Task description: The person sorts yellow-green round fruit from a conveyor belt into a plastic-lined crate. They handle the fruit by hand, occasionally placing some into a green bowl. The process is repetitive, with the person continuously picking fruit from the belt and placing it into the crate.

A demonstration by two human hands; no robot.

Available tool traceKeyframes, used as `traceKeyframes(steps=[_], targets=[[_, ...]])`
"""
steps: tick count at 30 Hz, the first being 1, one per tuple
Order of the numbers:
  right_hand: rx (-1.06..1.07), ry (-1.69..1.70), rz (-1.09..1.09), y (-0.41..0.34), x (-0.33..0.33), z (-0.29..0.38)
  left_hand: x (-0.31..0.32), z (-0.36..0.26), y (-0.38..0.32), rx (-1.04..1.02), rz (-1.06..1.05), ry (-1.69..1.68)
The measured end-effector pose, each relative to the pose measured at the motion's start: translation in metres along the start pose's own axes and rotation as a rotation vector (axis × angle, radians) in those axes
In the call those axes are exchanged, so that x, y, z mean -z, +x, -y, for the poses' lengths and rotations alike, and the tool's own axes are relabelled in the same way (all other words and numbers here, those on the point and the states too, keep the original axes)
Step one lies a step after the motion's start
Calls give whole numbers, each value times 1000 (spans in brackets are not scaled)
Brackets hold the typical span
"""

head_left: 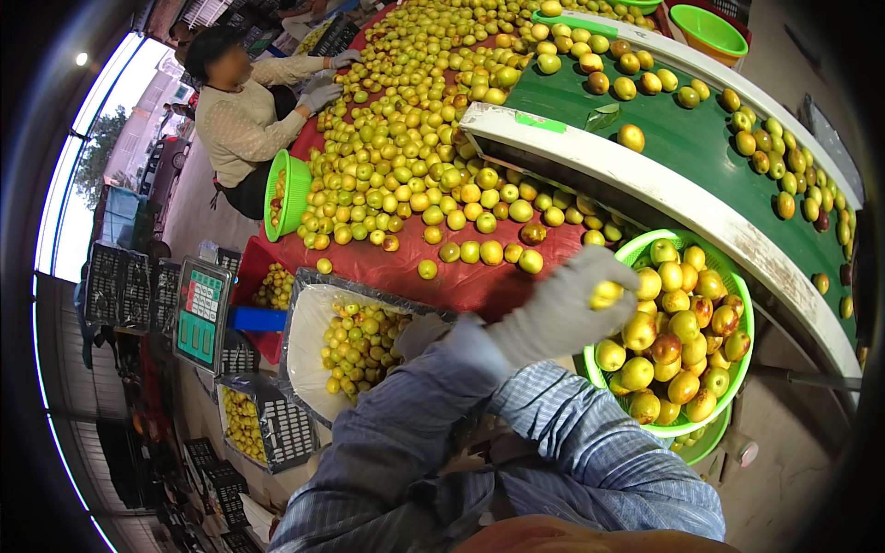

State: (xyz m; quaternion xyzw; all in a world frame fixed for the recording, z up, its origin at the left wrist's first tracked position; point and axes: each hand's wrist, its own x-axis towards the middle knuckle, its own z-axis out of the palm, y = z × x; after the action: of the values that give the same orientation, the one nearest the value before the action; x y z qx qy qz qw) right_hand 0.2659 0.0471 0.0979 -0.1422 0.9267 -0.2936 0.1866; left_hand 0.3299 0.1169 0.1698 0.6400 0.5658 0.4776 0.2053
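My forearms cross, the left one on top. My left hand [567,304], in a grey knit glove and blurred, grips a yellow jujube [606,295] at the left rim of a bright green plastic basket [749,325]. Heaped in that basket are yellow-green jujubes [684,325] with reddish-brown patches. My right hand [420,335], also gloved in grey, is over the right side of a lined crate [304,373] with jujubes in it. My left sleeve covers much of this hand, and its fingers are hidden.
A red-covered table [408,238] bears a wide spread of jujubes. On the right, a green conveyor belt [698,148] with white side rails carries more. A person [238,124] in grey gloves works at the far left, beside another green basket [297,193]. A scale [200,311] stands left.
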Motion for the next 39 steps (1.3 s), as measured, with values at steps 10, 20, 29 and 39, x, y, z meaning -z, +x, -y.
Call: traceKeyframes(steps=[10,20,29,39], targets=[[-6,97,-187,25,8,14,206,34,-262,759,-605,308],[-335,263,-437,10,41,-20,197,94,-322,756,-708,411],[-1274,684,-1720,-27,20,-129,213,173,-184,795,-584,133],[-892,1386,-1236,9,-16,-175,187,245,-157,981,-420,-785]])
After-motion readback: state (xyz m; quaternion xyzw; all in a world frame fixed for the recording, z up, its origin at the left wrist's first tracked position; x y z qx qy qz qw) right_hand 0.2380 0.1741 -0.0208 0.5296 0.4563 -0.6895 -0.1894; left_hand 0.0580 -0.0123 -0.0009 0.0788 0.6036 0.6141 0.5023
